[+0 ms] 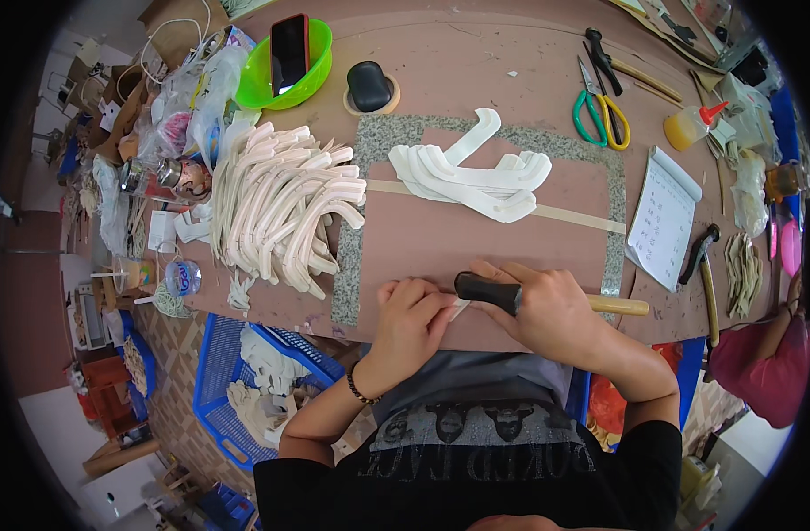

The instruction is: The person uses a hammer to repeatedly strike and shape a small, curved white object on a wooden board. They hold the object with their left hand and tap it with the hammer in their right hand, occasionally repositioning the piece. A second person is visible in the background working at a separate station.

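Near the front edge of the table, my right hand [551, 311] is wrapped round a hammer [619, 304] close to its black head, and its wooden handle sticks out to the right. My left hand [409, 317] pinches a small white strip [460, 306], mostly hidden under the fingers and beside the hammer head. Beyond my hands lies a loose heap of curved white strips [476, 177]. To the left, a large pile of similar cream strips [285, 203] with pinkish edges is stacked in overlapping rows.
A green bowl [312, 75] holding a phone stands far left, beside a black rounded object [369, 87]. Scissors [591, 106], another hammer [604, 64], a glue bottle [688, 126] and a notepad [663, 221] lie right. Below the table's left edge is a blue basket [217, 389].
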The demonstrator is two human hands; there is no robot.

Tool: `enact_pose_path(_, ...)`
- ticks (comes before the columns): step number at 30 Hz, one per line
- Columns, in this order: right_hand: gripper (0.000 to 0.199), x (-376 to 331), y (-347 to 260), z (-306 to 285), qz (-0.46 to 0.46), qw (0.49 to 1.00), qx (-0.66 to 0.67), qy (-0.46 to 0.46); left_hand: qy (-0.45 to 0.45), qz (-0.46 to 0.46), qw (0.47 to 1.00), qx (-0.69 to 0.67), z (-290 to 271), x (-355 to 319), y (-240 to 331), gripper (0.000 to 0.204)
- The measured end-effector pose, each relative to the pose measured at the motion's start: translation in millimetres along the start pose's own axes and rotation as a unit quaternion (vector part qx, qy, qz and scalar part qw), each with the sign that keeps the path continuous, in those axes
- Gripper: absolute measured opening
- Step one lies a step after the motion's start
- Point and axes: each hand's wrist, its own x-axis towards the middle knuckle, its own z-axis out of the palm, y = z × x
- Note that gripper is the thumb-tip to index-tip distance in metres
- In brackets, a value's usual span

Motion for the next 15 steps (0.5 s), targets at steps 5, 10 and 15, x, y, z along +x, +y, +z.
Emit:
enact_pose_path(5,0.045,7.2,2.6,-7.1,-0.003,1.0,0.002,0.014,0.001,0.056,0.995,0.079,-1.6,-4.0,6.4,0.028)
enact_pose_path(10,0.047,8.4,5.0,-1.6,-0.039,0.999,0.013,0.019,0.019,0.004,1.0,0.021,-0.5,-13.2,7.9,0.031)
enact_pose_path(15,0.037,19.2,-9.0,-24.8,0.063,0.996,0.043,-0.055,0.036,0.008,0.996,0.078,3.9,-17.7,16.0,0.03)
